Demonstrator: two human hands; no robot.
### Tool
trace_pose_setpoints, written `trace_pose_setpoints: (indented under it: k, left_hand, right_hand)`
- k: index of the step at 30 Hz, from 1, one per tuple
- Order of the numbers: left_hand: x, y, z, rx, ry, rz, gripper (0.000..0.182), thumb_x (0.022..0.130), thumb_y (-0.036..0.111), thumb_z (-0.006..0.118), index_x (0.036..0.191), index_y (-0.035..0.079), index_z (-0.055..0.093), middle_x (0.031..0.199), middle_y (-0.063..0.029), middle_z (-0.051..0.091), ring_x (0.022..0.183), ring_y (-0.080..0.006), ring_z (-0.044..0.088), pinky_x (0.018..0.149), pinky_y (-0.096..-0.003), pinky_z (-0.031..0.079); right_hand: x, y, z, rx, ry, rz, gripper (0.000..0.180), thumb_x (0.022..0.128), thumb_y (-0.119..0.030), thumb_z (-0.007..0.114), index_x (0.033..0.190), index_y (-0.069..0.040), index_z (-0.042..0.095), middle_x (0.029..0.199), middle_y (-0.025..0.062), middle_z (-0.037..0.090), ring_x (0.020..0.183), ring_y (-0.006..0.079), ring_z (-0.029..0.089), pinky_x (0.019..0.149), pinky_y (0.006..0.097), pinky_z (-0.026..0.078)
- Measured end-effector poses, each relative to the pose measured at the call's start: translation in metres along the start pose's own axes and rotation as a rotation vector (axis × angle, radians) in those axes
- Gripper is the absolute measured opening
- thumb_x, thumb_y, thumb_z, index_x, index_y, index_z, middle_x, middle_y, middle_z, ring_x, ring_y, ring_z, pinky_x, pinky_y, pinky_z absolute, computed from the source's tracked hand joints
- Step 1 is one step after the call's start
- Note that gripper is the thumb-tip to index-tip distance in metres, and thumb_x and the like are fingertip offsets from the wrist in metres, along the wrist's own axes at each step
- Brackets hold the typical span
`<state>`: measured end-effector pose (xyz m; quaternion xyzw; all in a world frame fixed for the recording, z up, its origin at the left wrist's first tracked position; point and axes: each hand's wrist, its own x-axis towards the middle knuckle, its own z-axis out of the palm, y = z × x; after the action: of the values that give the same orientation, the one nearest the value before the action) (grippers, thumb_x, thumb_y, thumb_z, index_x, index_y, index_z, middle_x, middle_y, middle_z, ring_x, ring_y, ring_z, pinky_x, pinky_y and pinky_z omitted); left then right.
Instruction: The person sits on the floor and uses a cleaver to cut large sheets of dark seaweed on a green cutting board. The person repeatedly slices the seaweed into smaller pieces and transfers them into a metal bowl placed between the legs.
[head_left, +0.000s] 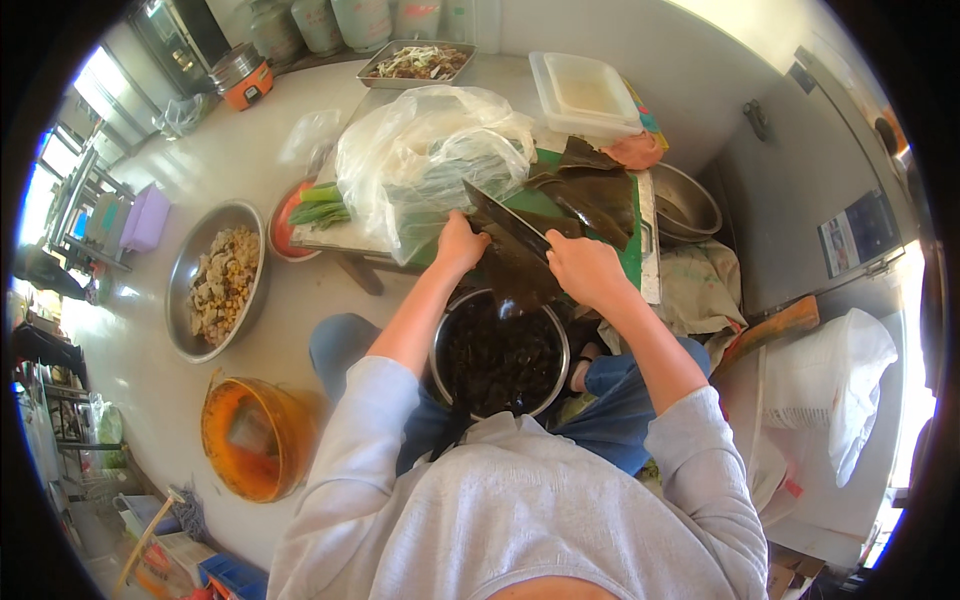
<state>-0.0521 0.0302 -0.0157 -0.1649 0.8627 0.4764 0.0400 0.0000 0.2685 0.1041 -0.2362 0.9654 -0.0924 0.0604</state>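
Note:
My right hand (589, 271) grips the handle of a kitchen knife (508, 223), its dark blade slanting up to the left across the cutting board. My left hand (460, 244) is closed on the left edge of a dark kelp sheet (516, 264). The sheet hangs over the board's near edge. Beneath it, between my knees, stands a metal bowl (567, 352) full of dark pieces that look like cut kelp. More kelp sheets (596, 199) lie folded on the green cutting board (631, 264). How the blade meets the held sheet is partly hidden.
A clear plastic bag (435, 150) of greens covers the board's left side, beside scallions (319, 206). To the left stand a metal basin (262, 277) of food and an orange bucket (292, 435). A plastic tub (551, 105) and food tray (367, 81) sit behind.

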Motion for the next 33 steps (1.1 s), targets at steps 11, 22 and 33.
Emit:
trace_pose_setpoints:
  k: [11, 22, 33]
  left_hand:
    - [0.023, -0.003, 0.003, 0.131, 0.145, 0.116, 0.039, 0.085, 0.026, 0.079, 0.104, -0.007, 0.070, 0.101, -0.0281, 0.075, 0.101, -0.0440, 0.072, 0.089, -0.0481, 0.055]
    - [0.062, -0.011, -0.015, 0.087, 0.326, 0.244, 0.032, 0.088, 0.022, 0.074, 0.106, -0.004, 0.069, 0.096, -0.0247, 0.073, 0.097, -0.0389, 0.071, 0.081, -0.0496, 0.054]
    - [-0.011, -0.017, -0.039, -0.421, -0.064, -0.082, 0.030, 0.098, 0.010, 0.066, 0.116, -0.006, 0.048, 0.093, -0.0199, 0.068, 0.062, -0.0258, 0.072, 0.047, -0.0365, 0.061]
  right_hand:
    - [-0.026, 0.050, -0.001, -0.098, -0.048, -0.071, 0.021, 0.102, -0.024, 0.057, 0.113, -0.006, 0.056, 0.087, 0.0200, 0.073, 0.086, 0.0454, 0.071, 0.074, 0.0592, 0.053]
    - [-0.149, 0.097, -0.050, -0.152, -0.247, 0.122, 0.027, 0.104, -0.026, 0.056, 0.123, -0.007, 0.056, 0.087, 0.0227, 0.072, 0.088, 0.0476, 0.069, 0.078, 0.0609, 0.051]
    - [-0.048, 0.008, -0.023, 0.159, 0.017, 0.012, 0.031, 0.105, -0.031, 0.052, 0.120, -0.004, 0.056, 0.097, 0.0283, 0.071, 0.095, 0.0493, 0.068, 0.083, 0.0605, 0.051]
